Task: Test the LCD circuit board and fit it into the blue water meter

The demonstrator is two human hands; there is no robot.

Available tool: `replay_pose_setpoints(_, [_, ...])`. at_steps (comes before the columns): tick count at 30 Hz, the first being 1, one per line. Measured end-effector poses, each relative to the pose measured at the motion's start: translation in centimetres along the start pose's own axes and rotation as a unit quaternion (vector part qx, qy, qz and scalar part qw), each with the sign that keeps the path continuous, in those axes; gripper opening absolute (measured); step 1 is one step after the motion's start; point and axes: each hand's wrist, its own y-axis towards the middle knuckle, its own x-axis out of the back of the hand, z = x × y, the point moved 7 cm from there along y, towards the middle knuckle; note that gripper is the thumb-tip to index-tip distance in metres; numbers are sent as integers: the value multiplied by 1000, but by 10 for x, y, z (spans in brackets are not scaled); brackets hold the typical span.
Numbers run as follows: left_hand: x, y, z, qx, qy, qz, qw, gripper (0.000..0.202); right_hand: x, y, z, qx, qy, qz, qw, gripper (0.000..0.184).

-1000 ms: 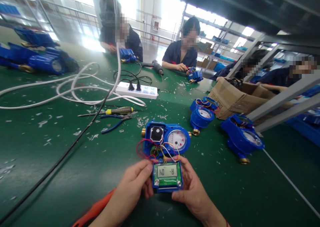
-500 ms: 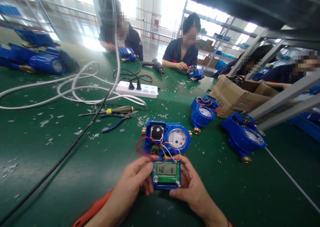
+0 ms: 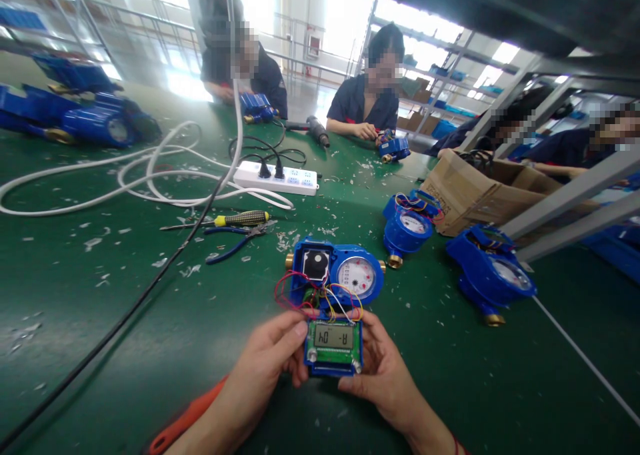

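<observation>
Both my hands hold a small blue display module (image 3: 333, 347) with a green circuit board and a lit LCD, just above the green table (image 3: 125, 348). My left hand (image 3: 267, 365) grips its left side, thumb near the top corner. My right hand (image 3: 383, 371) clasps its right side. Red, yellow and white wires (image 3: 320, 298) run from the module to an open blue water meter (image 3: 337, 276) with a white dial, lying right behind it.
Two more blue meters (image 3: 407, 225) (image 3: 490, 275) lie to the right by a cardboard box (image 3: 480, 191). Pliers (image 3: 235, 241), a yellow-handled screwdriver (image 3: 235, 220), a white power strip (image 3: 275, 178) and white cables (image 3: 100, 181) lie to the left. An orange tool handle (image 3: 187, 421) lies under my left wrist. Other people sit across the table.
The module in my hands has shifted slightly up and toward the meter; my grip is unchanged.
</observation>
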Motion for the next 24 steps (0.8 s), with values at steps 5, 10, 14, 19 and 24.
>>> replay_pose_setpoints(5, [0, 2, 2, 0, -21, 3, 1000, 42, 0, -2, -2, -1, -11, 4, 1000, 69])
replay_pose_setpoints(10, [-1, 4, 5, -1, -29, 5, 1000, 35, 0, -3, -3, -8, -7, 1, 1000, 71])
replay_pose_setpoints(14, [-3, 3, 2, -6, -12, 3, 1000, 32, -2, -1, -2, -10, 39, 11, 999, 69])
replay_pose_setpoints(19, [-6, 0, -2, -4, -22, 24, 999, 30, -1, 0, -7, -43, 91, 13, 995, 79])
replay_pose_setpoints(24, [-8, -3, -5, -1, -65, 32, 997, 27, -1, 0, -9, -52, 106, 18, 993, 85])
